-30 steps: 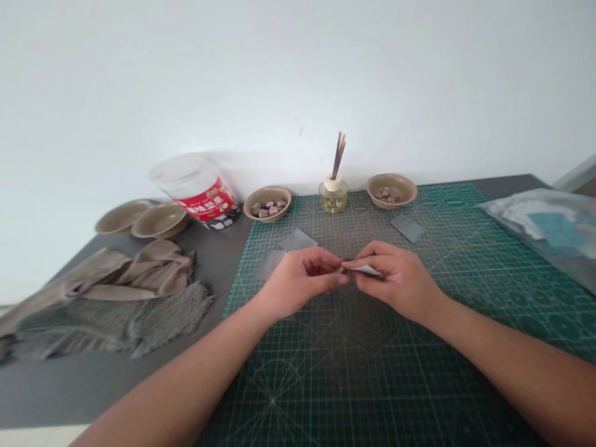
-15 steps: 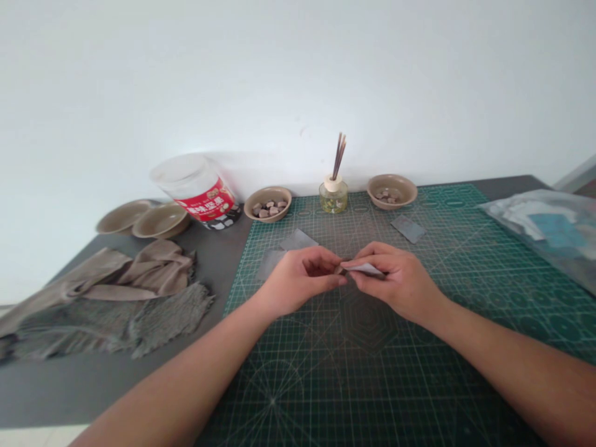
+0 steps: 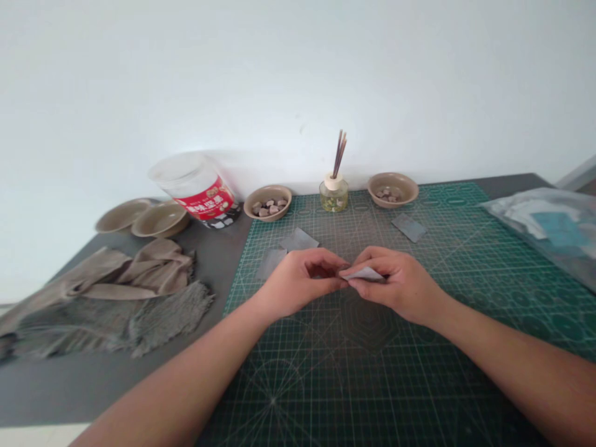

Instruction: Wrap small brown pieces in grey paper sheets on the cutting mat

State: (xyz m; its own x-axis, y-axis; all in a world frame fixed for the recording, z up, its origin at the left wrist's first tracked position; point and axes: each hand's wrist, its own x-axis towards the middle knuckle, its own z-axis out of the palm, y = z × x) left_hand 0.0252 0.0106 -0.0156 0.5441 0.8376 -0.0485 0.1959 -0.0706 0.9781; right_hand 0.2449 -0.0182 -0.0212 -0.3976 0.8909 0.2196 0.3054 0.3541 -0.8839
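My right hand (image 3: 400, 279) pinches a small grey sheet (image 3: 365, 274) above the green cutting mat (image 3: 326, 379). Its fingertips meet those of my left hand (image 3: 305, 279), whose thumb and fingers close at the sheet's left end; what lies between them is too hidden to name. Two flat grey pieces (image 3: 300, 239) lie on the mat behind my left hand. Another grey piece (image 3: 409, 227) rests behind my right hand, in front of a tan bowl (image 3: 393, 180) with a few small stones.
Along the wall stand a reed diffuser (image 3: 333, 194), a bowl of stones (image 3: 268, 192) and a plastic jar (image 3: 200, 192). Two tan bowls (image 3: 161, 220) and a crumpled cloth (image 3: 153, 273) are on the left. A clear plastic bag (image 3: 554, 230) lies at the right.
The fingertips of my left hand have drawn closer together at the sheet, and the brownish bit seen between my hands is now hidden. The grey sheet has tilted slightly.
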